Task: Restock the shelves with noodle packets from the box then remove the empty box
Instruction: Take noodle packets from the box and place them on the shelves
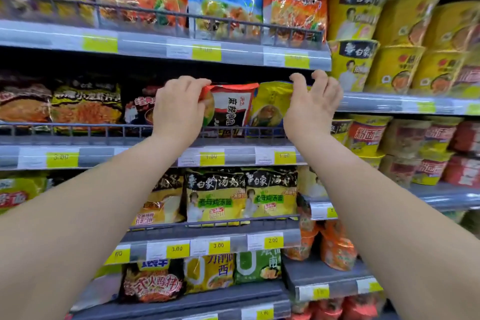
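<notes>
Both my arms reach up to the second shelf (145, 149) from the top. My left hand (178, 109) pinches the top left corner of a red and black noodle packet (232, 109) that stands behind the wire rail. My right hand (313, 104) pinches the top edge of a yellow noodle packet (270, 106) standing right beside the red one. The two packets touch side by side. The box is not in view.
Shelves above and below hold rows of noodle packets behind wire rails (213, 223), with yellow price tags (211, 157) on the edges. Stacked yellow noodle cups (355, 34) and red cups (366, 135) fill the shelves to the right.
</notes>
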A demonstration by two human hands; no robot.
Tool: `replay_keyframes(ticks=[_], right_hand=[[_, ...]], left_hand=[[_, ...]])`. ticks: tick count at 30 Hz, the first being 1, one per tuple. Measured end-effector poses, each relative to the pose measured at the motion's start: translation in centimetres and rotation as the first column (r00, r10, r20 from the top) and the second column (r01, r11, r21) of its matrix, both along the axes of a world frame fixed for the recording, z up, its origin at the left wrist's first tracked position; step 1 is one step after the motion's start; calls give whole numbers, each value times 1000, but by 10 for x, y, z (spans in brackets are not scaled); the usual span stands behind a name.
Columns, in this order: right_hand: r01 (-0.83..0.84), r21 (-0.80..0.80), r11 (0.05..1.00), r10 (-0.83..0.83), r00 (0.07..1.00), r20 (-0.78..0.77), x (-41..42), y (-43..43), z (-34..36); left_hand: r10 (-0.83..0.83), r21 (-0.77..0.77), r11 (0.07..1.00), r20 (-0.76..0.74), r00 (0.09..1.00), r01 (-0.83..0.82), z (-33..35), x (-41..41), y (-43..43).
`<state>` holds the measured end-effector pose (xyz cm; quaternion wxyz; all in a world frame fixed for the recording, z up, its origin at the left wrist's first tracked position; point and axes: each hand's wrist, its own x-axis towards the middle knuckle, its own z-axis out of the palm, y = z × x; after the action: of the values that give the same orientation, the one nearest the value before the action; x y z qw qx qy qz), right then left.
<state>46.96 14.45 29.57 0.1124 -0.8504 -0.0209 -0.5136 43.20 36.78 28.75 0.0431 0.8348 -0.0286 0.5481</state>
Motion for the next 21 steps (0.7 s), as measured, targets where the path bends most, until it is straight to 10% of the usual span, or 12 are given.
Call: replay_keyframes(ticks=[7,16,21], right_hand=[[-236,97,967,214,957,197,18,24,-46],[-271,-82,959,245,938,-244,40,43,-42],[-212,-35,977,196,946,-257,39,36,-38]], left_hand=[[55,43,996,400,915,-79,-25,19,-8],[127,-16,991,-254,959,-135,-37,36,-17],[65,38,998,-322,945,-56,-32,39,-9]])
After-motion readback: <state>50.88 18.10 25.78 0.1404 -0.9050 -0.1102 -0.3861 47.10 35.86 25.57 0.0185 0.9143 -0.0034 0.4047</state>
